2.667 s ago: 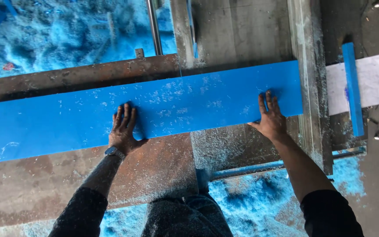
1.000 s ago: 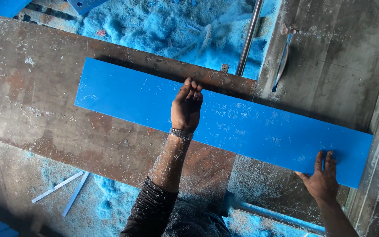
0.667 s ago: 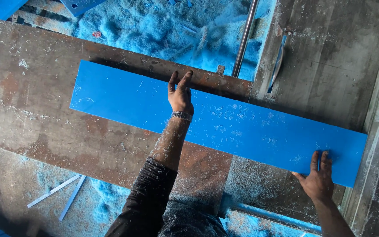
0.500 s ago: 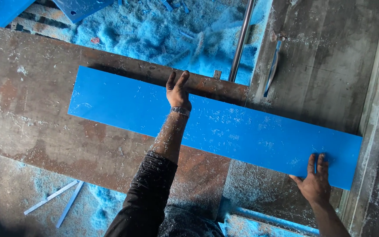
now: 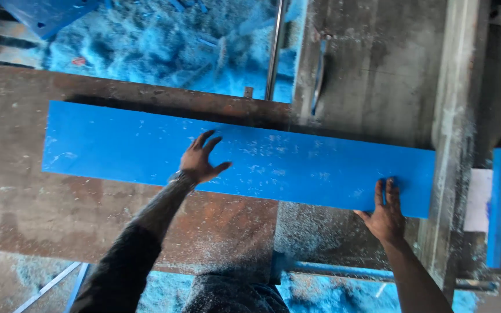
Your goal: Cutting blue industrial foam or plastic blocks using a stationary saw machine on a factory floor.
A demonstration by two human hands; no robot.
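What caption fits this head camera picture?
Both hands, left and right, press flat on a long blue board lying across a dusty metal table.

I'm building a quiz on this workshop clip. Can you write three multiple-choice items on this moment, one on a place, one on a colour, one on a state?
1. Where does the right hand rest?
A. On the long board's near edge, close to its right end
B. On the metal rod
C. On the white sheet

2. What colour is the long board?
A. Red
B. Blue
C. Green

3. How is the left hand placed?
A. Clenched in a fist above the board
B. Gripping the narrow strip
C. Flat on the board with fingers spread

Answers:
1. A, its fingers lie over the board's near edge by the right end.
2. B, its whole face is bright blue, dusted with pale shavings.
3. C, palm down near the board's middle, fingers apart.
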